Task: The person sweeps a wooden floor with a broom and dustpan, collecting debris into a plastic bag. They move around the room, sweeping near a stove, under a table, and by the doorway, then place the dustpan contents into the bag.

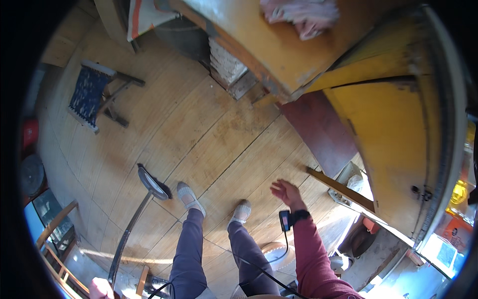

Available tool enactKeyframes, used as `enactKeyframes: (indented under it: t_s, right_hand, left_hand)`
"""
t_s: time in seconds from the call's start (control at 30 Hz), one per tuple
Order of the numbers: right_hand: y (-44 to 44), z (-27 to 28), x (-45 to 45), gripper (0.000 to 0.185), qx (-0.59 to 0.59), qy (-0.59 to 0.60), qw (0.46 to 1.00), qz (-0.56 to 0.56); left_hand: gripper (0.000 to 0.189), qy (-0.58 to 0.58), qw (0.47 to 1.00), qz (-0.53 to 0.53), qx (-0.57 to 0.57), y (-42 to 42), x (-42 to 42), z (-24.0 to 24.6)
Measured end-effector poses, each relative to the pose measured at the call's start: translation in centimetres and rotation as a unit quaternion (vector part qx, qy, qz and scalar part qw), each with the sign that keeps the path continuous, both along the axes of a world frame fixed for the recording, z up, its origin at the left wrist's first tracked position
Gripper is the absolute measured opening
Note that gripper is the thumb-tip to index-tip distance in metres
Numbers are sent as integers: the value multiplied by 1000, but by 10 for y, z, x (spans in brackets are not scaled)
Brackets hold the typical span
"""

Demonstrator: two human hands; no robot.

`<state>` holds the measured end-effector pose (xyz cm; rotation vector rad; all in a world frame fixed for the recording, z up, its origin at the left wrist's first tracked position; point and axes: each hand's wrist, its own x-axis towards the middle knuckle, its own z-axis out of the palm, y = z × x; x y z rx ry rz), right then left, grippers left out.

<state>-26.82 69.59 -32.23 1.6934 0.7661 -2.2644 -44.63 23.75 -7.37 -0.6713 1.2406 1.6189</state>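
Note:
At the lower left, my left hand is closed around the dark handle of a broom. The broom's head rests on the wood-look floor to the left of my feet, its dark bristles facing away from me. My right hand hangs in the air over the floor, fingers loosely bent and apart, with nothing in it. A dark band with a small cabled device is on that wrist. Brownish dirt marks show on the boards ahead of my feet.
A folding stool with a blue seat stands at the upper left. Ahead is a worn table or counter bearing a pink cloth. To the right are a yellow cabinet and a litter-filled bin. A wooden chair is at lower left.

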Motion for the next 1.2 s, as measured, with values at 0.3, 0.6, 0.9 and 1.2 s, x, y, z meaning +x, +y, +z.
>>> enactKeyframes:
  t_s: [0.3,0.6,0.9,1.2]
  right_hand:
    - [5,187,49,44,100,-87,987,88]
    - [-1,389,13,37,181,53,950,248]
    - [-111,511,-49,45,73,271,820,499]
    - [-139,524,-62,38,135,399,674,606]
  left_hand:
    - [28,67,992,-91,-64,-65,9,187]
    - [67,-63,997,22,-38,-4,9,190]
    - [55,-38,995,-95,18,115,49,104]
    - [41,-12,995,-100,17,88,51,132]
